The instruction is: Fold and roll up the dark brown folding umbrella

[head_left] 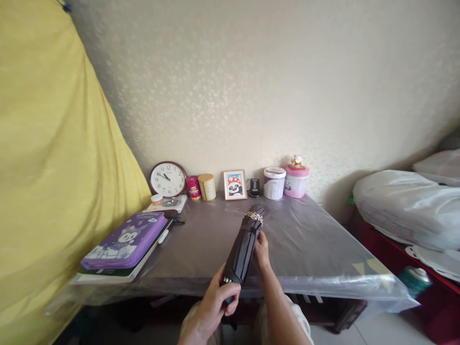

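Observation:
A black folding umbrella, furled and slim, is held at a slant over the front of the table, its far end pointing away from me. Patterned fabric shows near that far end. My left hand is wrapped round the near end, by the handle and the silvery rib tips. On the umbrella's right side, closer to the far end, my right hand grips it; most of those fingers are hidden behind the fabric.
Against the wall stand a clock, a pink can, a yellow tin, a framed panda picture and two tubs. A purple case lies at left on books. White plastic-wrapped bundles sit at right.

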{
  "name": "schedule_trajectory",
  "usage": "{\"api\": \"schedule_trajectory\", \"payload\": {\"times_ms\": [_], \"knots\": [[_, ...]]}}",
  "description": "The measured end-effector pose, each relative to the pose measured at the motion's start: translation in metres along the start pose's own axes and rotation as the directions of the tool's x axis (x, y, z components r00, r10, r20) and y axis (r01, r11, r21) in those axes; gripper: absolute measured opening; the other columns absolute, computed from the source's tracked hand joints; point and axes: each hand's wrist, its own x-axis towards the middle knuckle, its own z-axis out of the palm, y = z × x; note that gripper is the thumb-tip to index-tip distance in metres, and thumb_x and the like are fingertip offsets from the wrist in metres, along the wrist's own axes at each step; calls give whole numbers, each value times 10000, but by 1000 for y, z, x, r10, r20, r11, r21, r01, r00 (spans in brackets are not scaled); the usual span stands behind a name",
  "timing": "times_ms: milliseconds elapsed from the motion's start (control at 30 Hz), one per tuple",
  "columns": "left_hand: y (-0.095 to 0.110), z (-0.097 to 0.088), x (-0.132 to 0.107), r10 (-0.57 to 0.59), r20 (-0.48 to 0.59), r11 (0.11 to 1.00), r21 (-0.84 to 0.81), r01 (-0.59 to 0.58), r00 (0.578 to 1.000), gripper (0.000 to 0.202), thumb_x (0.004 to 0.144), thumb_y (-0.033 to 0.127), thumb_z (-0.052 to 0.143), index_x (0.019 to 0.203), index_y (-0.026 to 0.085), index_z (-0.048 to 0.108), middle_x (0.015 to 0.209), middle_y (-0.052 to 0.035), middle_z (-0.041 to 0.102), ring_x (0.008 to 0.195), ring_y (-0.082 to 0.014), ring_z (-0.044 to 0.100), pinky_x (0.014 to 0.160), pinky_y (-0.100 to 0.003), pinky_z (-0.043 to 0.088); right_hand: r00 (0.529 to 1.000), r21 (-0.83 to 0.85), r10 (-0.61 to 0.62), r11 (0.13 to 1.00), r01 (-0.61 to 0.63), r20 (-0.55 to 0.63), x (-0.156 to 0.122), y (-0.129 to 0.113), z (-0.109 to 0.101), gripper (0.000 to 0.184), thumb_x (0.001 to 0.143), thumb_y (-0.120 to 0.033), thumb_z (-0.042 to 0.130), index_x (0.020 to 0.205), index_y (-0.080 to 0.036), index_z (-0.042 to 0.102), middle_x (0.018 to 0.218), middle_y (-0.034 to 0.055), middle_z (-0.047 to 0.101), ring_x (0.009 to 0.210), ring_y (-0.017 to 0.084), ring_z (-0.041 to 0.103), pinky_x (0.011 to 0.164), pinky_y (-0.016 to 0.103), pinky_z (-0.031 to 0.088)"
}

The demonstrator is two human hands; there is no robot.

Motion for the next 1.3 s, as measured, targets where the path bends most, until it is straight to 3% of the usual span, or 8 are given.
{"api": "schedule_trajectory", "payload": {"times_ms": [133, 300, 533, 733, 900, 1067, 1200, 1300], "knots": [[1, -12, 0, 2, 17, 995, -98, 0, 1000, 112, 714, 211, 532, 719, 188, 422, 474, 85, 418, 338, -12, 286, 375, -174, 175, 989, 42, 98, 994, -103, 114, -1, -19, -4, 484, 702, -557, 504, 959, -160, 610, 894, 80, 664, 834, 224, 595, 676, 284, 450], [3, -27, 0, -42, 61, 997, -69, 46, 997, 109, 709, 219, 542, 749, 185, 446, 471, 88, 420, 329, -15, 288, 364, -173, 181, 841, 143, 280, 913, -383, 463, -13, -39, 3, 614, 757, -644, 394, 1046, -141, 593, 851, 93, 679, 749, 223, 636, 630, 308, 482], [-4, -41, 5, -134, -158, 938, 299, 177, 978, 348, 688, 391, 581, 936, 192, 439, 613, 53, 522, 431, -77, 465, 389, -190, 329, 861, 376, 434, 776, -507, 265, -12, -31, 11, 459, 644, -442, 683, 978, -139, 598, 701, 60, 688, 672, 216, 654, 600, 298, 520], [-18, -45, 16, 180, -295, 519, 839, 164, 939, 224, 703, 334, 547, 849, 179, 475, 726, -25, 596, 666, -165, 588, 597, -249, 418, 895, 428, 385, 786, -445, 224, -11, -29, 10, 535, 652, -429, 683, 1112, -191, 547, 769, 29, 696, 717, 220, 660, 616, 309, 538], [-18, -41, 23, 310, -272, 224, 952, 208, 911, 260, 748, 312, 498, 961, 163, 495, 929, -116, 632, 912, -217, 596, 754, -264, 395, 913, 390, 315, 831, -397, 259, -12, -29, 11, 573, 676, -444, 661, 1176, -213, 503, 912, 32, 684, 822, 217, 646, 694, 309, 530], [-2, -38, 24, 273, -236, 483, 872, 80, 933, 233, 743, 413, 505, 785, 184, 521, 698, -41, 615, 658, -169, 580, 603, -245, 391, 923, 288, 255, 896, -337, 289, -11, -20, 10, 525, 684, -468, 642, 1127, -200, 553, 1023, 45, 656, 943, 219, 606, 791, 303, 490], [17, -41, 26, -5, -229, 855, 504, 123, 973, 344, 721, 526, 505, 662, 191, 460, 489, 61, 459, 339, -51, 313, 368, -197, 210, 948, 176, 165, 960, -218, 272, -8, -13, 4, 498, 679, -494, 628, 1083, -205, 597, 1090, 41, 631, 1026, 224, 556, 834, 293, 447], [27, -50, 29, -92, -223, 956, 254, 149, 971, 375, 689, 536, 554, 672, 169, 474, 500, 67, 459, 323, -11, 231, 352, -176, 123, 961, 145, 116, 977, -156, 252, -4, -12, 0, 475, 687, -525, 597, 1041, -210, 625, 1097, 43, 626, 1045, 218, 534, 839, 287, 424]]}}
